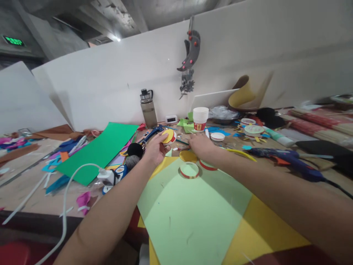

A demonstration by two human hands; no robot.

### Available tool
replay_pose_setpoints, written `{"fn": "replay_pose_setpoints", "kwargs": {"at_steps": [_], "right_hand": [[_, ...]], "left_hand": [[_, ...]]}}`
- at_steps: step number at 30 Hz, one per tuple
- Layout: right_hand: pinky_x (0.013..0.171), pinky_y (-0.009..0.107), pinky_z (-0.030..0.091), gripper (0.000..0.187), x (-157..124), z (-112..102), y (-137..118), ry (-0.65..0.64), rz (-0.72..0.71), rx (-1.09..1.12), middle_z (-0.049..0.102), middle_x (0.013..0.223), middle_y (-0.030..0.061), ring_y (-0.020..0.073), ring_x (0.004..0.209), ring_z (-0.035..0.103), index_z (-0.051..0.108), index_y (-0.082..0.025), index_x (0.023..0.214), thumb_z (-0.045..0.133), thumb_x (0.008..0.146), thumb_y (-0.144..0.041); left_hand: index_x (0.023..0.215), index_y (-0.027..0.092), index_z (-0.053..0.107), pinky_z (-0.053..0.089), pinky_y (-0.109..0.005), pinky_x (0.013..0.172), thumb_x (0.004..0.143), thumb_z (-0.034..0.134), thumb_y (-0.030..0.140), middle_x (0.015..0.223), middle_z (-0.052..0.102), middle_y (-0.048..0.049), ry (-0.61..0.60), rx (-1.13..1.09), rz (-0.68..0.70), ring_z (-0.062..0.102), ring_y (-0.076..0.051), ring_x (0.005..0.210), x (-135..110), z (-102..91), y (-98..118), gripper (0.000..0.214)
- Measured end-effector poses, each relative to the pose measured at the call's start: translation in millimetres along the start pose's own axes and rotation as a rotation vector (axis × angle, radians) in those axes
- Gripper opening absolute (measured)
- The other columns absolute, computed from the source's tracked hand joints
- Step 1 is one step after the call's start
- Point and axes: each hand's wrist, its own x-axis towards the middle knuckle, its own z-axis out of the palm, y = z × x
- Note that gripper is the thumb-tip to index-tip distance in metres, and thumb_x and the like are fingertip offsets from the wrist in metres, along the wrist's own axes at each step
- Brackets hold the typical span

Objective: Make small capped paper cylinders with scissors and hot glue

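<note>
My left hand (154, 150) grips a yellow disc (168, 136) with a red and white rim, like a cut-off paper cup base, with its yellow face up. My right hand (202, 144) reaches down to the table just in front of a stack of white and red paper cups (200, 118); its fingertips are mostly hidden. Below my hands, a light green sheet (190, 213) lies on yellow sheets (264, 228). On it stands a green disc with a red and white rim (189, 170). A yellow paper circle (188, 156) lies behind that, and another rimmed disc (208, 165) is partly under my right forearm.
A blue glue gun (289, 158) lies at the right. Left are a dark green sheet (99, 151), a white cable (65, 198) and scissors-like blue handles (151, 135). A water bottle (148, 108) and small clock (171, 119) stand by the wall. Decorated discs (254, 130) sit back right.
</note>
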Motion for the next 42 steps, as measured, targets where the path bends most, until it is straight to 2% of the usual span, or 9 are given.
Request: {"fn": "replay_pose_setpoints", "kwargs": {"at_steps": [6, 12, 14, 16, 19, 22, 25, 29, 42], "right_hand": [[0.077, 0.035, 0.050, 0.027, 2.6, 2.1, 2.9, 0.004, 0.016, 0.036, 0.072, 0.101, 0.0192, 0.0287, 0.095, 0.068, 0.072, -0.011, 0.093, 0.047, 0.085, -0.004], [0.069, 0.033, 0.048, 0.026, -10.0, -11.0, 9.0, 0.164, 0.125, 0.129, 0.071, 0.098, 0.0174, 0.0271, 0.087, 0.068, 0.060, -0.013, 0.111, 0.042, 0.094, -0.021], [0.063, 0.034, 0.047, 0.026, -20.2, -16.8, 10.1, 0.281, 0.224, 0.279, 0.071, 0.088, 0.0148, 0.0264, 0.076, 0.068, 0.057, -0.014, 0.109, 0.041, 0.094, -0.027], [0.059, 0.033, 0.047, 0.020, -33.2, -21.4, 9.5, 0.411, 0.251, 0.561, 0.069, 0.077, 0.0095, 0.0234, 0.067, 0.065, 0.055, -0.017, 0.103, 0.044, 0.092, -0.030], [0.052, 0.031, 0.048, 0.015, -53.6, -25.7, 4.1, 0.534, 0.114, 0.985, 0.065, 0.071, 0.0025, 0.0187, 0.059, 0.062, 0.051, -0.024, 0.100, 0.043, 0.093, -0.034], [0.053, 0.030, 0.053, 0.018, -67.8, -28.8, -3.9, 0.593, -0.036, 1.173, 0.069, 0.085, 0.0037, 0.0178, 0.067, 0.066, 0.055, -0.025, 0.104, 0.045, 0.094, -0.036], [0.064, 0.031, 0.057, 0.018, -73.3, -31.9, -8.1, 0.680, -0.120, 1.105, 0.072, 0.096, 0.0055, 0.0184, 0.079, 0.069, 0.062, -0.024, 0.102, 0.050, 0.093, -0.032], [0.071, 0.032, 0.057, 0.011, -73.7, -32.6, -6.0, 0.802, -0.128, 0.978, 0.073, 0.090, 0.0039, 0.0193, 0.081, 0.070, 0.064, -0.023, 0.096, 0.057, 0.089, -0.027], [0.068, 0.031, 0.056, 0.007, -73.3, -30.8, -5.1, 0.815, -0.186, 0.917, 0.073, 0.084, 0.0025, 0.0179, 0.076, 0.070, 0.064, -0.023, 0.090, 0.058, 0.088, -0.023]], "left_hand": [[0.093, 0.015, 0.065, 0.039, -0.014, 0.037, 0.069, 0.074, 0.015, 0.075, 0.069, 0.0006, 0.015, 0.004, 0.010, 0.060, -0.006, 0.052, 0.8, -0.3, 0.3, 0.026], [0.083, 0.015, 0.063, 0.035, -0.013, 0.037, 0.071, 0.072, 0.015, 0.068, 0.066, 0.0008, -0.006, -0.104, 0.060, 0.054, -0.005, 0.049, 1.3, 1.1, 2.3, 0.015], [0.079, 0.014, 0.061, 0.033, -0.013, 0.037, 0.071, 0.070, 0.015, 0.065, 0.064, 0.0012, -0.006, -0.119, 0.068, 0.052, -0.004, 0.048, -0.2, 2.2, 2.2, 0.012], [0.078, 0.014, 0.061, 0.031, -0.013, 0.037, 0.072, 0.069, 0.017, 0.065, 0.063, 0.0006, 0.002, -0.110, 0.049, 0.051, -0.004, 0.048, -3.3, 4.5, 1.2, 0.011], [0.081, 0.013, 0.063, 0.027, -0.013, 0.035, 0.072, 0.071, 0.021, 0.068, 0.064, -0.0012, -0.014, -0.068, -0.012, 0.051, -0.005, 0.048, -10.9, 11.1, -2.1, 0.014], [0.088, 0.013, 0.065, 0.027, -0.013, 0.036, 0.071, 0.072, 0.022, 0.067, 0.063, -0.0006, -0.064, -0.031, -0.042, 0.051, -0.005, 0.049, -20.0, 19.4, -6.5, 0.020], [0.082, 0.012, 0.064, 0.032, -0.014, 0.039, 0.069, 0.073, 0.022, 0.064, 0.061, 0.0008, -0.086, -0.025, -0.044, 0.051, -0.005, 0.049, -26.9, 25.6, -10.2, 0.018], [0.083, 0.010, 0.065, 0.030, -0.014, 0.040, 0.068, 0.075, 0.023, 0.067, 0.061, 0.0002, -0.142, -0.029, -0.081, 0.044, -0.003, 0.048, -29.3, 27.9, -12.9, 0.022], [0.081, 0.009, 0.064, 0.024, -0.015, 0.037, 0.066, 0.071, 0.017, 0.064, 0.058, -0.0003, -0.091, -0.069, -0.106, 0.042, -0.004, 0.047, -30.1, 30.7, -12.1, 0.019]]}}
